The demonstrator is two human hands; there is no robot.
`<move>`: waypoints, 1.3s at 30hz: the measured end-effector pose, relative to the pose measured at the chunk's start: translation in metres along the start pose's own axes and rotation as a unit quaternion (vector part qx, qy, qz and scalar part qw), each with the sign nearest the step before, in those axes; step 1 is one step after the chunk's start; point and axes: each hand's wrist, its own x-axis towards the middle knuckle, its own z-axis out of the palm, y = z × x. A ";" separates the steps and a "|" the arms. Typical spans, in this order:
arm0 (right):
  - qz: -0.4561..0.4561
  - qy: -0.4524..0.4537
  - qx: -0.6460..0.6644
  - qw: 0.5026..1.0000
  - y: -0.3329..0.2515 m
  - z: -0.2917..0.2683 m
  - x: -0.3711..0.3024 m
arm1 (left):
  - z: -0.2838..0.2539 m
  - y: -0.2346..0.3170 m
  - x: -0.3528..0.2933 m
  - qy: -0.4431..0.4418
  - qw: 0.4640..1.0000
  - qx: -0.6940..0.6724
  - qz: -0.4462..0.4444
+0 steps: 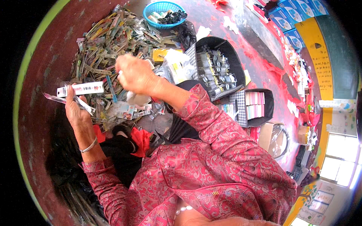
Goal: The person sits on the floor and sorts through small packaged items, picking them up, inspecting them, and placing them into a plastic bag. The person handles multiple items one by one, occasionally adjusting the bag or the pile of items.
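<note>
Two bare hands are raised before me. At nine o'clock, the left hand [77, 107] has its grip closed on a white printed packet [88, 89], its lettering too small to read. Toward ten, the right hand [135, 73] bends its fingers, turned so I cannot tell its grip's opening or contents. Dark characters mark the yellow wall band [315, 42] toward two.

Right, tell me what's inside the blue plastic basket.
The blue plastic basket holds a heap of small black items and some whitish pieces; whatever lies beneath them is covered.
</note>
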 end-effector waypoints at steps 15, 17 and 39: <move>0.142 -0.291 0.383 0.865 -0.008 -0.001 0.003 | 0.017 -0.020 -0.014 -0.062 0.989 0.129 0.040; 0.100 -0.314 0.393 0.859 -0.007 0.004 0.002 | 0.018 -0.018 -0.017 -0.064 0.983 0.165 0.045; 0.218 -0.216 0.421 0.853 -0.008 0.003 0.005 | 0.016 -0.018 -0.020 -0.208 0.977 -0.024 -0.041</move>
